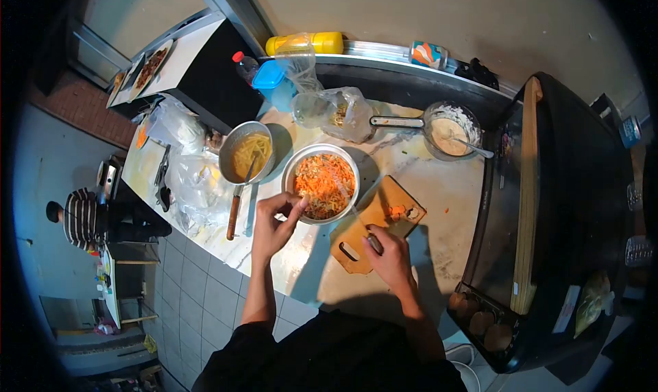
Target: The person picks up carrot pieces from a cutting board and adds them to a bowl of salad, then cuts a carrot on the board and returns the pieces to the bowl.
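A round light bowl [286, 190] holds shredded orange and pale food [322, 179]. My left hand [277, 220] is at the bowl's lower left edge, thumb and fingertips drawn together; whatever may be between them is too small to name. To the right, my right hand [389, 255] is closed on the handle of a knife [357, 216], whose thin blade points up and left over the bowl. Beneath the knife and partly under my right hand lies a wooden cutting board [370, 220] with small orange pieces [395, 214] on it.
Left of the bowl stand a pot [227, 160] of pale strips and plastic bags [195, 186]. Behind are a blue-lidded container [272, 83] and a pan [439, 145] with white mixture and a spoon. A black appliance [576, 207] borders the right. Another person [86, 217] is far left.
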`<move>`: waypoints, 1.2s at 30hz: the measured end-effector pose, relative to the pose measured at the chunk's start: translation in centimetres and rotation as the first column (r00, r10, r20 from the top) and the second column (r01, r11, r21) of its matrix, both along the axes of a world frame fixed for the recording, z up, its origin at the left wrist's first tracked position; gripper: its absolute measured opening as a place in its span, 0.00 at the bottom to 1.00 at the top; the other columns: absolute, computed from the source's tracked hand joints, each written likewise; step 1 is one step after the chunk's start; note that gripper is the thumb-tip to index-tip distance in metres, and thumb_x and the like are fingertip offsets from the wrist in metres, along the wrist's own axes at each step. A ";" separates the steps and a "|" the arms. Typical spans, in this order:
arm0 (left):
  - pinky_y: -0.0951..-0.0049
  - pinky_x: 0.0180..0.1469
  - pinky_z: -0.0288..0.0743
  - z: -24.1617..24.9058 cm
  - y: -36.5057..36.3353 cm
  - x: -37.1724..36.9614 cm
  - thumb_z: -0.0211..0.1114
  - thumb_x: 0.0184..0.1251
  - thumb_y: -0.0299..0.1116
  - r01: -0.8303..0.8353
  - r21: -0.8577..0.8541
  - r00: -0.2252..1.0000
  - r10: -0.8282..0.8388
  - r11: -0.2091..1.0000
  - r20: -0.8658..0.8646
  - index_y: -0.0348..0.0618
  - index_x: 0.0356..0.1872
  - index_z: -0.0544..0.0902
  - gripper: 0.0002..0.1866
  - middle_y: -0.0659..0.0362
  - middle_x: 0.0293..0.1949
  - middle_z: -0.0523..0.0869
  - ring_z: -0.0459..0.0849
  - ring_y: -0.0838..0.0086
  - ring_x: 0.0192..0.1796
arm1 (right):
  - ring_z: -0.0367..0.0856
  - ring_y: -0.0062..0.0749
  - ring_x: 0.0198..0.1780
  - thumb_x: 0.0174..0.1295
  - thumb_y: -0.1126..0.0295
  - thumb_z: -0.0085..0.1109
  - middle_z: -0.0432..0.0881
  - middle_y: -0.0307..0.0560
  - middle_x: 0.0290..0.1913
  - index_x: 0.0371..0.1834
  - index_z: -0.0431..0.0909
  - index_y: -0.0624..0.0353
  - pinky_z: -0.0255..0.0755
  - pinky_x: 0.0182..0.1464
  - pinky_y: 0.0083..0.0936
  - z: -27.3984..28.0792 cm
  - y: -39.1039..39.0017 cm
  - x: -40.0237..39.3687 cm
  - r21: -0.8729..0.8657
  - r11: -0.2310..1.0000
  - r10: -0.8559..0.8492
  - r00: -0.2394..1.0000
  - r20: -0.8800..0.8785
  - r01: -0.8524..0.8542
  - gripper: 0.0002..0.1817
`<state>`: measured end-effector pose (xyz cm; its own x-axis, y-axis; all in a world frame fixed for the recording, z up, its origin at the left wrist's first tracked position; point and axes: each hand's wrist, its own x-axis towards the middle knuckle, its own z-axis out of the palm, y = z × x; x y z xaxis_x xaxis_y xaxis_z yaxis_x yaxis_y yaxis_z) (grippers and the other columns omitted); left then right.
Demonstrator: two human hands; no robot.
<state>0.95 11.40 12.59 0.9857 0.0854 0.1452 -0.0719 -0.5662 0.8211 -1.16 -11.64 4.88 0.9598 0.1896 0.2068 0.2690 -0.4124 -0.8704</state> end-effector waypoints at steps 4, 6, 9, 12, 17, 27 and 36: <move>0.77 0.28 0.74 -2.7 -3.9 -1.3 0.63 0.71 0.34 0.163 -0.245 0.960 -0.211 0.956 -0.185 0.35 0.36 0.84 0.11 0.57 0.29 0.84 0.79 0.79 0.26 | 0.77 0.52 0.23 0.62 0.72 0.61 0.76 0.58 0.23 0.41 0.78 0.63 0.66 0.25 0.36 -0.2 -3.4 -1.8 0.035 0.992 -0.113 0.980 -0.166 0.121 0.08; 0.71 0.35 0.78 -4.1 -7.4 -1.9 0.66 0.66 0.30 0.328 -0.189 0.925 -0.355 0.926 -0.135 0.37 0.44 0.83 0.10 0.54 0.36 0.85 0.84 0.71 0.36 | 0.75 0.55 0.23 0.63 0.71 0.60 0.74 0.59 0.21 0.37 0.77 0.63 0.64 0.24 0.38 -0.6 -4.9 -2.9 -0.013 0.985 -0.170 0.965 -0.197 0.171 0.06; 0.59 0.41 0.79 -8.1 -10.6 -1.3 0.63 0.63 0.24 0.303 0.050 0.953 -0.303 0.952 -0.021 0.40 0.51 0.79 0.14 0.48 0.46 0.80 0.84 0.54 0.43 | 0.75 0.57 0.23 0.64 0.71 0.59 0.73 0.60 0.20 0.36 0.76 0.63 0.64 0.24 0.39 -0.4 -6.2 -4.7 -0.072 0.975 -0.224 0.941 -0.253 0.213 0.06; 0.55 0.42 0.78 -10.7 -11.7 0.3 0.62 0.62 0.23 0.151 0.150 0.985 -0.162 0.977 0.063 0.42 0.52 0.77 0.16 0.47 0.49 0.76 0.81 0.48 0.45 | 0.75 0.58 0.23 0.65 0.69 0.57 0.72 0.59 0.19 0.34 0.75 0.61 0.63 0.24 0.41 -0.9 -7.0 -6.4 -0.110 0.969 -0.243 0.934 -0.263 0.221 0.07; 0.53 0.40 0.77 -11.8 -12.0 1.7 0.62 0.64 0.26 0.146 0.244 0.978 -0.177 0.959 0.108 0.44 0.49 0.78 0.13 0.47 0.48 0.76 0.81 0.48 0.44 | 0.75 0.59 0.25 0.67 0.64 0.55 0.74 0.58 0.21 0.34 0.75 0.59 0.64 0.29 0.44 -2.2 -7.3 -7.7 -0.158 0.962 -0.263 0.914 -0.310 0.223 0.10; 0.52 0.32 0.75 -12.9 -10.6 1.4 0.64 0.63 0.31 0.118 0.231 0.987 -0.141 0.966 0.084 0.40 0.39 0.78 0.08 0.46 0.35 0.81 0.82 0.48 0.33 | 0.74 0.63 0.33 0.67 0.61 0.55 0.78 0.57 0.26 0.36 0.75 0.58 0.65 0.39 0.48 -2.1 -6.1 -8.0 -0.221 0.964 -0.218 0.918 -0.331 0.150 0.11; 0.54 0.36 0.75 -13.0 -9.4 -0.8 0.66 0.61 0.29 0.105 0.141 0.989 -0.118 0.984 0.091 0.39 0.37 0.80 0.07 0.49 0.35 0.82 0.82 0.49 0.35 | 0.76 0.65 0.34 0.67 0.64 0.54 0.78 0.61 0.26 0.35 0.74 0.61 0.66 0.37 0.51 -3.0 -4.5 -8.6 -0.232 0.970 -0.148 0.933 -0.328 0.072 0.11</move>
<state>0.11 2.05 -0.44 0.9681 -0.0514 0.2451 -0.2178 -0.6554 0.7232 -9.80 -16.18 1.87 0.9821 0.0819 -0.1694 -0.0856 -0.6073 -0.7898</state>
